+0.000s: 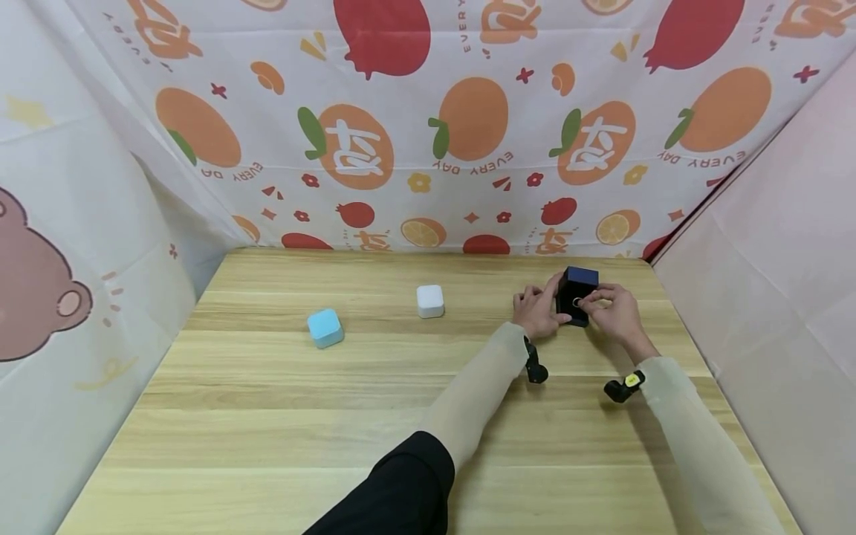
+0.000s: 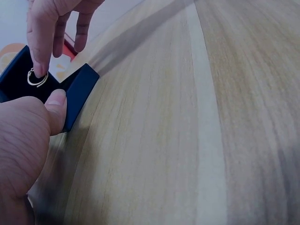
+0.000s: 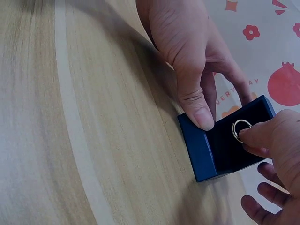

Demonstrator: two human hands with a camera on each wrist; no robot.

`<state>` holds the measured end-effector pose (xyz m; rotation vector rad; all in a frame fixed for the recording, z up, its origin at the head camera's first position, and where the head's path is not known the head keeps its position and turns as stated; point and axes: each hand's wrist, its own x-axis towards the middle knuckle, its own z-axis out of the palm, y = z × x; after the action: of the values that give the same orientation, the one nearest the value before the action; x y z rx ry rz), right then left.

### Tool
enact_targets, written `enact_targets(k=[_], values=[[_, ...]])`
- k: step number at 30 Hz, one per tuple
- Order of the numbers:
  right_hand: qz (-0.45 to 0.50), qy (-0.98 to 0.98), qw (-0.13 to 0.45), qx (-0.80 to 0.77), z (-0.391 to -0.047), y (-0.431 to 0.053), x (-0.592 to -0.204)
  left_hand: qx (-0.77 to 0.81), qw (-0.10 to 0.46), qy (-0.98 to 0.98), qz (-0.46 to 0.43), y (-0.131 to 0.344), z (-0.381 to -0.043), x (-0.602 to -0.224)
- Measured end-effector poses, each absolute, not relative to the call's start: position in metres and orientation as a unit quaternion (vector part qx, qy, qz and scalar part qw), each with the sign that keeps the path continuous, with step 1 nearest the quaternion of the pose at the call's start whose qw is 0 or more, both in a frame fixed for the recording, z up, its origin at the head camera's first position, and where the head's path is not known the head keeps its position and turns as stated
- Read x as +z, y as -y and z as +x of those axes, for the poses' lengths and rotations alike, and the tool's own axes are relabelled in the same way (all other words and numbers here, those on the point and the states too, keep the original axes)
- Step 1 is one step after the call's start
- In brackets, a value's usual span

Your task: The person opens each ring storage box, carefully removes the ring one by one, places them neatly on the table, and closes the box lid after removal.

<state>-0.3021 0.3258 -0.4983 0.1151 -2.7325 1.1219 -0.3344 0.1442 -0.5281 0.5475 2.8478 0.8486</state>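
A dark blue ring box [image 1: 578, 276] with its lid raised stands at the far right of the table. My left hand [image 1: 537, 310] grips the box from its left side, the thumb [image 3: 203, 117] over the rim of the base. With thumb and index finger my right hand [image 1: 617, 312] pinches a gold ring [image 3: 236, 132] inside the opened box. The ring [image 2: 37, 78] shows as a thin band against the dark lining in the left wrist view. The other right fingers [image 3: 268, 192] stick out, off the box.
A white rounded block [image 1: 430, 301] stands left of the hands, and a light blue one [image 1: 325, 328] farther left. Fruit-printed cloth [image 1: 414, 148] hangs along the table's back edge. A pale panel [image 1: 769, 245] borders the right side of the wooden table [image 1: 301, 423].
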Motion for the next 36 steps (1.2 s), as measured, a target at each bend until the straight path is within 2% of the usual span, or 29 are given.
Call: enact_targets(k=[36], values=[[0.054, 0.928, 0.076, 0.361, -0.289, -0.327, -0.503, 0.276, 0.06, -0.942, 0.18, -0.143, -0.335, -0.528]])
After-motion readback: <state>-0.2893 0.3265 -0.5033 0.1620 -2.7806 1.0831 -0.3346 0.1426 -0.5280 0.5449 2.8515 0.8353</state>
